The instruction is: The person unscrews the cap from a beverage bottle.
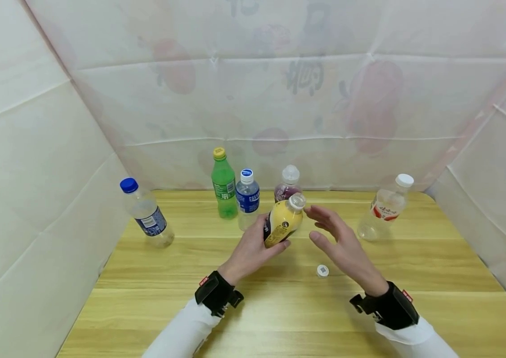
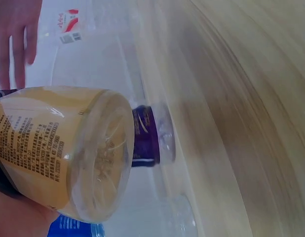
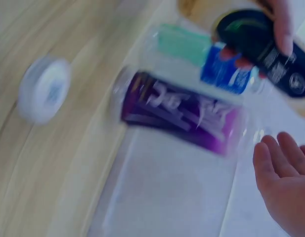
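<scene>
My left hand point(image 1: 251, 244) grips a yellow bottle point(image 1: 286, 222) with a dark label panel, raised and tilted with its mouth up and to the right. No cap sits on its clear neck. In the left wrist view its round base faces the camera. To the right of the mouth, my right hand point(image 1: 344, 244) has its fingers extended and apart, holding nothing. Below that hand a small white cap point(image 1: 322, 271) lies on the table. Partly hidden behind the yellow bottle stands a bottle with a purple label point(image 3: 179, 111).
On the wooden table point(image 1: 261, 318) stand a blue-capped bottle point(image 1: 150, 216) at left, a green bottle point(image 1: 224, 186), a blue-labelled bottle point(image 1: 248, 199) and, at right, a clear white-capped bottle point(image 1: 384, 211). Pale sheeting point(image 1: 235, 99) rises behind and at both sides.
</scene>
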`<state>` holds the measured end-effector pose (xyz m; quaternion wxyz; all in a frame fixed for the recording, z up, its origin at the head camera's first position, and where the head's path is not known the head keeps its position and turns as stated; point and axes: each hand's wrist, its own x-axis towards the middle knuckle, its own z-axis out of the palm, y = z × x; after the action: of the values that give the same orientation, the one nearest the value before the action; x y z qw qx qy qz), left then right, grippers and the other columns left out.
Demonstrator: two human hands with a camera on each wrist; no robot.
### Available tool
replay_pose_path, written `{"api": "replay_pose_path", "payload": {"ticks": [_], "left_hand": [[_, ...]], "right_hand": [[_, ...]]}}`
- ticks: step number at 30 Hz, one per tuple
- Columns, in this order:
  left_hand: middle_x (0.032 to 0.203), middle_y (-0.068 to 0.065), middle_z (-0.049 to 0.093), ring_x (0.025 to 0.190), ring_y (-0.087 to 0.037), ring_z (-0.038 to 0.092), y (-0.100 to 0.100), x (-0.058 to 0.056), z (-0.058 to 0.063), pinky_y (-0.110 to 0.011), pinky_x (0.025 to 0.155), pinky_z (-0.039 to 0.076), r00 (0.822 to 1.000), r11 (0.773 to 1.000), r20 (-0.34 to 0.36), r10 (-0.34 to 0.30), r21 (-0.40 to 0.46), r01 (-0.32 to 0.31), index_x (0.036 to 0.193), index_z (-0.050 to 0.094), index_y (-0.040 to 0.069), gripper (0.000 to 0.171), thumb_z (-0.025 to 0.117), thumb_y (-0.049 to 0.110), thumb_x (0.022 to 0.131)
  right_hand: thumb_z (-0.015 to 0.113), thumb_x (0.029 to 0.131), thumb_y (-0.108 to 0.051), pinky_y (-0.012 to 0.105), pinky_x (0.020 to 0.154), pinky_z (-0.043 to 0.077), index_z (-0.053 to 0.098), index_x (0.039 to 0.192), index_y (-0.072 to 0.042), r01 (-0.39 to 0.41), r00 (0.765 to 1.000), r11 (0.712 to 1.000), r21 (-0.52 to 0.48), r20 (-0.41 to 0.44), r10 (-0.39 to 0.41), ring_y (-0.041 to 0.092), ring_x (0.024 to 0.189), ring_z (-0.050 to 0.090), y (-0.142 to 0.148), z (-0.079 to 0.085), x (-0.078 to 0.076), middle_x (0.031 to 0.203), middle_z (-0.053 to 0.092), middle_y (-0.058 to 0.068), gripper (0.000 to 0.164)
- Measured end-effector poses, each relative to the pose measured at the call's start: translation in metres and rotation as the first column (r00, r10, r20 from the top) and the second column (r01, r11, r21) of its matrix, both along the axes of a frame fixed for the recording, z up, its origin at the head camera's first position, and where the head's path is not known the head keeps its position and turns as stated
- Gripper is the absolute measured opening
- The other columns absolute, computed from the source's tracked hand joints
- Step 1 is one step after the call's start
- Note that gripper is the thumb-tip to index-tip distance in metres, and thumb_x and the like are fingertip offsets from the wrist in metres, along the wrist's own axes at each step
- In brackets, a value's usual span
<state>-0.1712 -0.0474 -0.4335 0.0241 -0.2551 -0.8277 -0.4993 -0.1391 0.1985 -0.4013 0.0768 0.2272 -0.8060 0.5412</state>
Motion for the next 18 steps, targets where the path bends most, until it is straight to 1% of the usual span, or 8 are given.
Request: {"api": "replay_pose_path", "payload": {"ticks": [2,4,8,10,13,16,18], "left_hand": [[0.137,-0.017,0.061,0.121,-0.027,0.063,0.003,0.001,0.0,-0.046,0.102,0.052,1.0,1.0,0.0,-0.001,0.007,0.001,0.149,0.04,0.003,0.075,0.08,0.029,0.092],[0.136,-0.017,0.061,0.121,-0.027,0.063,0.006,0.002,0.0,-0.045,0.102,0.052,1.0,1.0,0.0,0.001,0.011,-0.001,0.148,0.04,0.002,0.074,0.08,0.029,0.092],[0.135,-0.018,0.061,0.121,-0.027,0.062,0.012,0.004,0.001,-0.045,0.103,0.052,1.0,1.0,-0.008,0.012,0.013,-0.012,0.147,0.041,0.0,0.073,0.08,0.029,0.092],[0.135,-0.018,0.061,0.121,-0.028,0.062,0.015,0.005,0.002,-0.045,0.103,0.052,1.0,1.0,-0.022,0.013,0.015,-0.012,0.146,0.042,-0.001,0.072,0.079,0.029,0.092],[0.135,-0.018,0.06,0.12,-0.027,0.062,0.019,0.005,0.002,-0.045,0.102,0.053,0.999,1.0,-0.032,0.011,0.018,-0.011,0.146,0.042,-0.002,0.071,0.079,0.026,0.092],[0.136,-0.017,0.06,0.12,-0.025,0.062,0.021,0.005,0.001,-0.043,0.103,0.052,0.999,1.0,-0.03,0.012,0.017,-0.012,0.147,0.042,0.0,0.072,0.079,0.025,0.091],[0.138,-0.016,0.059,0.122,-0.025,0.061,0.022,0.005,0.0,-0.043,0.105,0.051,0.999,1.0,-0.033,0.009,0.017,-0.009,0.149,0.04,0.001,0.074,0.08,0.026,0.091]], "right_hand": [[0.062,0.104,-0.009,0.024,0.114,0.039,0.038,0.157,-0.008,-0.023,1.0,0.998,-0.053,0.012,0.023,0.025,0.141,0.047,-0.008,0.003,0.0,0.155,0.049,0.013,0.058],[0.062,0.104,-0.009,0.024,0.114,0.039,0.035,0.159,-0.008,-0.035,0.999,0.996,-0.08,0.028,0.037,0.028,0.142,0.046,-0.016,0.005,0.0,0.157,0.045,0.016,0.062],[0.068,0.101,-0.011,0.02,0.113,0.038,0.032,0.159,-0.006,-0.016,0.997,0.995,-0.101,0.076,0.023,0.033,0.143,0.044,-0.027,0.007,0.0,0.158,0.043,0.018,0.069],[0.072,0.099,-0.013,0.02,0.111,0.04,0.033,0.158,-0.004,0.013,0.996,0.995,-0.098,0.094,-0.004,0.033,0.142,0.046,-0.032,0.007,-0.001,0.155,0.046,0.018,0.072],[0.076,0.095,-0.012,0.022,0.107,0.045,0.036,0.156,-0.002,0.051,0.994,0.994,-0.099,0.103,-0.041,0.033,0.136,0.053,-0.036,0.006,-0.003,0.148,0.053,0.019,0.073],[0.079,0.093,-0.011,0.023,0.102,0.05,0.038,0.154,0.0,0.073,0.993,0.992,-0.098,0.099,-0.063,0.033,0.129,0.058,-0.039,0.006,-0.005,0.142,0.058,0.019,0.074],[0.08,0.092,-0.01,0.025,0.102,0.051,0.039,0.153,0.001,0.077,0.993,0.992,-0.096,0.095,-0.067,0.033,0.128,0.059,-0.039,0.006,-0.005,0.14,0.059,0.02,0.074]]}}
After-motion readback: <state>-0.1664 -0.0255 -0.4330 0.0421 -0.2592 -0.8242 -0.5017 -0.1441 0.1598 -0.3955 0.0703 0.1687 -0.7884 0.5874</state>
